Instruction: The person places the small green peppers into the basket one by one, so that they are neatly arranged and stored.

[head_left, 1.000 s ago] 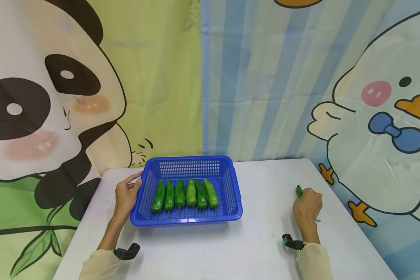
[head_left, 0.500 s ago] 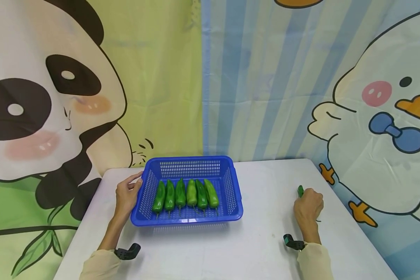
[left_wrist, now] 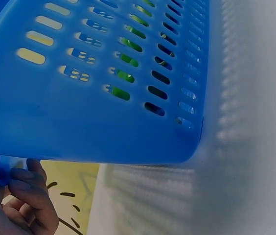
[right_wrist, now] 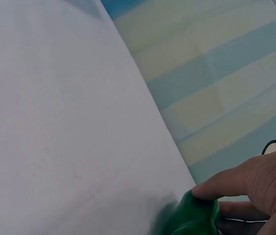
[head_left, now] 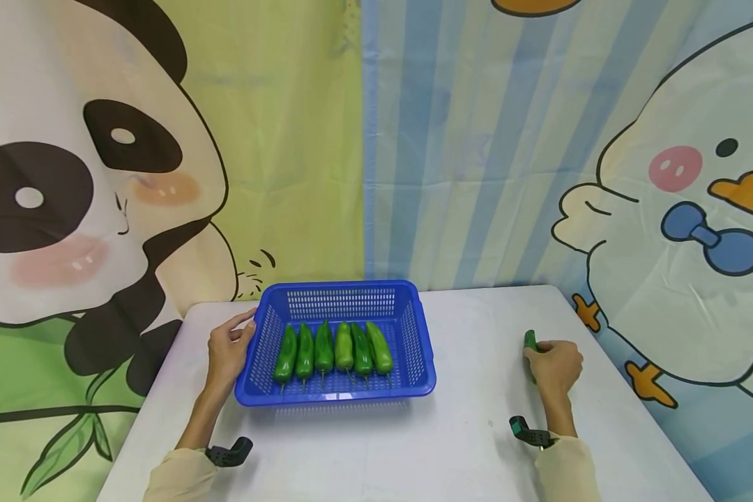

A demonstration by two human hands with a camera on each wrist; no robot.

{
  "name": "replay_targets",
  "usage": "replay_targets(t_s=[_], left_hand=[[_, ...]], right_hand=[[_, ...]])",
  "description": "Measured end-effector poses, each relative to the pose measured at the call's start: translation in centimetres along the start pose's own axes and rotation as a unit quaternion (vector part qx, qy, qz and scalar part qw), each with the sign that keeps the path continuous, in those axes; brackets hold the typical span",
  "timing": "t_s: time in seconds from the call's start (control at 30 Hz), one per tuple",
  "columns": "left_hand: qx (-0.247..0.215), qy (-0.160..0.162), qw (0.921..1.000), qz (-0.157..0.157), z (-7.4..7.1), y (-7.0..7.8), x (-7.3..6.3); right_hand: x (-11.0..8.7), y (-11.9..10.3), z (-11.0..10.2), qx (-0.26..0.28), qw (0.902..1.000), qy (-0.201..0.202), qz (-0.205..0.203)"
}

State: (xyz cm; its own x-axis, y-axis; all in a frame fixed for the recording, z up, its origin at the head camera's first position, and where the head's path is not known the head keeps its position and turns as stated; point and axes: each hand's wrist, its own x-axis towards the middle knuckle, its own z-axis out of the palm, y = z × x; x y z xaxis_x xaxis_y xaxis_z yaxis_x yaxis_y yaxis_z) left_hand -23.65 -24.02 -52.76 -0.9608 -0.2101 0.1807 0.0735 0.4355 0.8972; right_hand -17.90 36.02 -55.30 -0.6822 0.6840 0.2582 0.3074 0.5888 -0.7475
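At the basket's left rim, my left hand (head_left: 227,352) holds the edge with thumb and fingers; the left wrist view shows its curled fingers (left_wrist: 33,196) under the rim. The blue plastic basket (head_left: 335,399) has slotted walls. Inside it several green peppers (head_left: 343,348) lie side by side in a row, stems toward me. Over on the table's right side, my right hand (head_left: 557,366) pinches one more green pepper (head_left: 530,340) between thumb and fingers. Part of that pepper is hidden behind the hand, and the right wrist view catches only its glossy end (right_wrist: 193,218).
A white table (head_left: 464,446) carries the basket at its back left. Behind stands a printed curtain (head_left: 452,139) with a panda and a white bird. Black camera mounts (head_left: 229,452) are strapped to both wrists.
My right hand has turned, and the pepper in it has swung slightly left, with more of its length showing. The stem that stuck out right of the hand is out of sight. Left hand and basket stay put.
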Motion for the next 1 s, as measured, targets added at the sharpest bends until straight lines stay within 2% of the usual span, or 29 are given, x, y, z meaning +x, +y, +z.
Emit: replay_targets(t_s=[0.07, 0.13, 0.2, 0.27, 0.37, 0.67, 0.9, 1.0], left_hand=[[-0.001, 0.000, 1.0000, 0.002, 0.0, 0.0, 0.0], [-0.002, 0.000, 1.0000, 0.006, 0.0, 0.0, 0.0], [-0.004, 0.001, 1.0000, 0.008, 0.0, 0.0, -0.1], [-0.004, 0.002, 0.9999, 0.010, 0.0, 0.0, -0.1], [-0.003, 0.002, 0.9999, 0.010, 0.1, 0.0, -0.1], [-0.009, -0.008, 0.9999, 0.010, -0.1, 0.3, -0.1], [-0.005, -0.008, 0.9999, 0.011, -0.1, 0.3, -0.1], [-0.005, -0.006, 0.9999, 0.010, -0.1, 0.2, -0.1]], right_hand=[[-0.1, -0.2, -0.1, 0.025, 0.9989, -0.012, 0.037], [-0.2, -0.5, -0.3, 0.059, 0.9939, -0.034, 0.087], [-0.1, -0.9, -0.5, 0.101, 0.9824, -0.061, 0.145], [-0.1, -1.3, -0.7, 0.136, 0.9666, -0.088, 0.198], [0.0, -1.6, -0.8, 0.177, 0.9460, -0.120, 0.244], [0.1, -2.3, -0.4, 0.242, 0.9066, -0.191, 0.288], [-0.4, -3.8, 0.4, 0.313, 0.8675, -0.248, 0.297], [-0.7, -4.8, 0.6, 0.334, 0.8537, -0.269, 0.296]])
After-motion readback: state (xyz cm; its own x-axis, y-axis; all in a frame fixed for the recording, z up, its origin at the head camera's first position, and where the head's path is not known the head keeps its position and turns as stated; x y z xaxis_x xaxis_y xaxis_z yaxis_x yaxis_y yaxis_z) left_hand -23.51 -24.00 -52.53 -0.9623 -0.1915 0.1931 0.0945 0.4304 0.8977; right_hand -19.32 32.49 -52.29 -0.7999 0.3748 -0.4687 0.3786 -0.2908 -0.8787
